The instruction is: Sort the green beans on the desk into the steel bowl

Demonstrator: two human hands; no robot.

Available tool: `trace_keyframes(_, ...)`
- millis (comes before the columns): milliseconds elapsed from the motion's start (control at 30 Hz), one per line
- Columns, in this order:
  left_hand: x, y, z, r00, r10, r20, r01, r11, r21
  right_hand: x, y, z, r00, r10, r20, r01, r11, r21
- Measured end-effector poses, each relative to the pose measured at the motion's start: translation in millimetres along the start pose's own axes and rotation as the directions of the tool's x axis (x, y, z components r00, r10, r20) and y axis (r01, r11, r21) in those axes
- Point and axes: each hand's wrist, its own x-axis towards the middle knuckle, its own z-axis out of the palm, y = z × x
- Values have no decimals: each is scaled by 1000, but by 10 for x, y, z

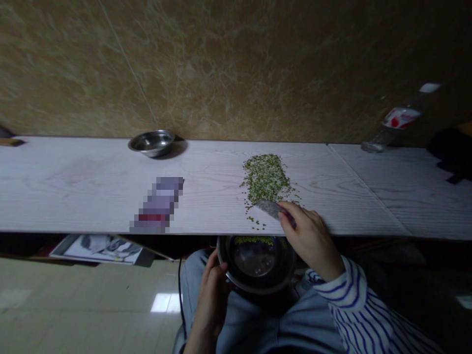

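Small green beans [266, 177], like mung beans, lie spread in a loose patch on the pale wood-grain table [214, 196]. My right hand [309, 236] grips a grey, flat piece with a rounded edge [268, 208] at the near side of the patch; its exact kind I cannot make out. Under the table's front edge, over my lap, a metal bowl [254, 287] has more green beans gathered at its far side. My left hand [214, 285] holds this bowl by its left rim, thumb over the edge and the other fingers partly hidden.
A small steel bowl [152, 143] stands near the wall, left of centre. A blurred-out flat object [158, 204] lies closer to the front. At the back right are a clear bottle [400, 119] and a dark item [452, 152]. An open drawer [99, 248] shows below.
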Motion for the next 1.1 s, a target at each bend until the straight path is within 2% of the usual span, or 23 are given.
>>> trace_keyframes(300, -17, 28, -6, 1000, 6, 29, -5, 1000, -9, 31, -91, 22, 999, -13, 31, 11, 998, 55)
trace_keyframes(567, -11, 37, -19, 999, 0, 37, 0, 1000, -16, 83, -65, 46, 1000, -12, 4, 12, 999, 47)
trace_keyframes(1100, 39, 68, -112, 998, 24, 57, -22, 999, -47, 178, -142, 82, 996, -59, 69, 52, 993, 104)
